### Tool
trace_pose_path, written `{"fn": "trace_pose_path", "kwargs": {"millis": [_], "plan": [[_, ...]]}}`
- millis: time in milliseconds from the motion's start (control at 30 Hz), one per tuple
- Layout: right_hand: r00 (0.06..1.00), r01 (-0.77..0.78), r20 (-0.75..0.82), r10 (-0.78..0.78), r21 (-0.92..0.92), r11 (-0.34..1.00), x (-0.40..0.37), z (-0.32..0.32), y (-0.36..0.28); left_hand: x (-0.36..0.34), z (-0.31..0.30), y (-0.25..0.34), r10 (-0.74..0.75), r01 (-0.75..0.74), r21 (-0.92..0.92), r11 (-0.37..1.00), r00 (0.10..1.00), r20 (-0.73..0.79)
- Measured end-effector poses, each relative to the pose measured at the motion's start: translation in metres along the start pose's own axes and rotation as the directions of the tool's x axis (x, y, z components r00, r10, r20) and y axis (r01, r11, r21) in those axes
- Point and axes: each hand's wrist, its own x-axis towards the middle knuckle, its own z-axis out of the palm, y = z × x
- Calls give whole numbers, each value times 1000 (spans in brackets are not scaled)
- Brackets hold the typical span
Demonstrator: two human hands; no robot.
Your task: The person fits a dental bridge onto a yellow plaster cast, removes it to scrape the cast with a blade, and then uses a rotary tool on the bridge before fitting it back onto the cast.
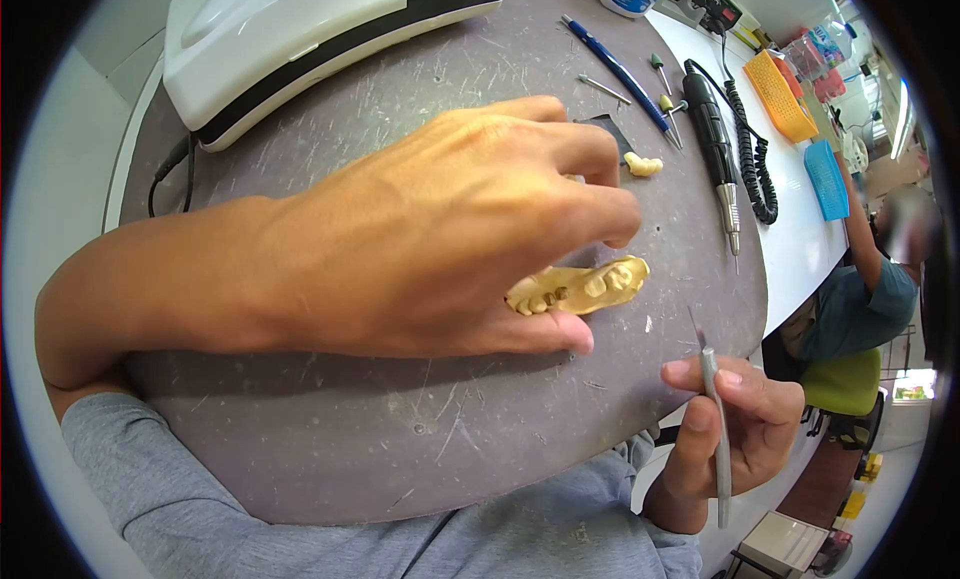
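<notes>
My left hand (470,219) reaches across from the left, palm down, with bent fingers. It is around a yellowish dental cast (590,287) with several teeth; the thumb lies along the near side and a fingertip is at the far side. Part of the cast is hidden under the palm. At the lower right, my right hand (745,419) pinches the grey metal handle of a scalpel (717,419) between thumb and fingers. Its thin blade points up and away, apart from the cast. A small cream tooth-shaped piece (643,165) lies beyond my left fingers, beside a dark flat square (608,129).
A black-and-silver handpiece (712,139) with a coiled cord lies at the right. Near it are a blue pen-like tool (615,69) and several burs (660,74). A white machine (300,49) stands at the back left. Orange (780,94) and blue baskets (826,179) sit farther right, near another person (860,289).
</notes>
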Motion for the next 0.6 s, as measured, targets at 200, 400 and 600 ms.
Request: {"fn": "trace_pose_path", "kwargs": {"millis": [200, 400, 600], "plan": [[984, 157, 91, -152, -54, 986, 14, 6, 2, -4, 3, 2, 8, -5, 70, 998, 999, -37], [989, 129, 83, -122, -92, 987, 13, 17, 3, -5, 5, 3, 67, -56, 129, 990, 994, -81], [983, 140, 141, -116, -174, 975, 14, 17, 2, -6, 4, 4, 69, -58, 168, 984, 996, -63]]}}
